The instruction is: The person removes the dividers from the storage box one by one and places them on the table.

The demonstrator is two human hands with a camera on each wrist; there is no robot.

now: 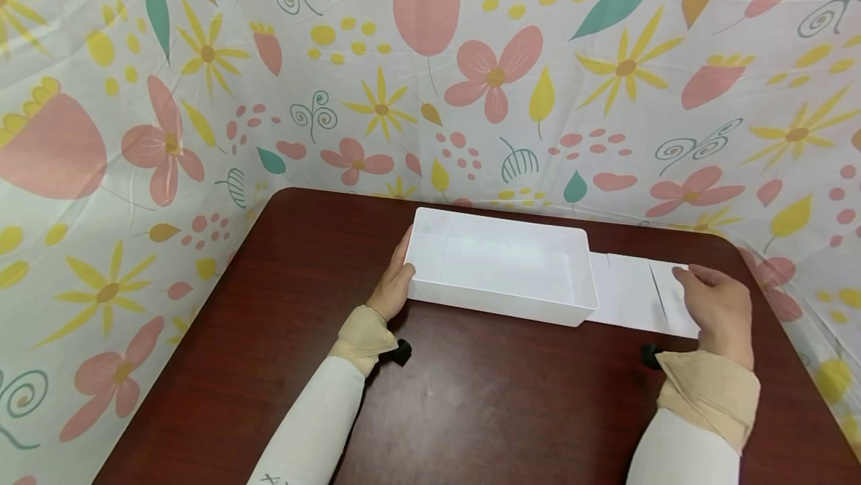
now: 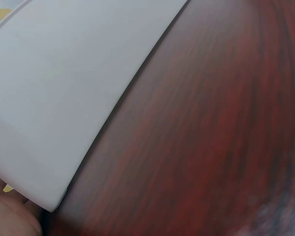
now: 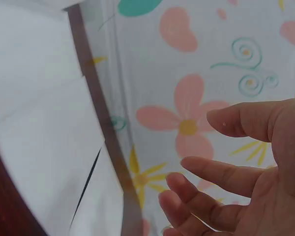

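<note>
A white rectangular box (image 1: pixel 498 306), open at the top, rests on the table with its inside bare. My left hand (image 1: pixel 392 285) lies against its left end, fingers straight along the end wall and thumb at the near corner. In the left wrist view, the box wall (image 2: pixel 78 93) fills the upper left, with part of that hand (image 2: pixel 12 214) below it. Right of the box lie flat white sheets (image 1: pixel 628 291) in a row. Over their far right end is my right hand (image 1: pixel 720 306); the right wrist view shows its thumb and fingers apart with nothing between them.
The dark reddish-brown table (image 1: pixel 484 410) has rounded far corners. Behind and to the left hangs a white cloth (image 1: pixel 377 36) printed with flowers and leaves. The sheets (image 3: pixel 44 147) lie near the table's edge in the right wrist view, with a narrow dark gap between two parts.
</note>
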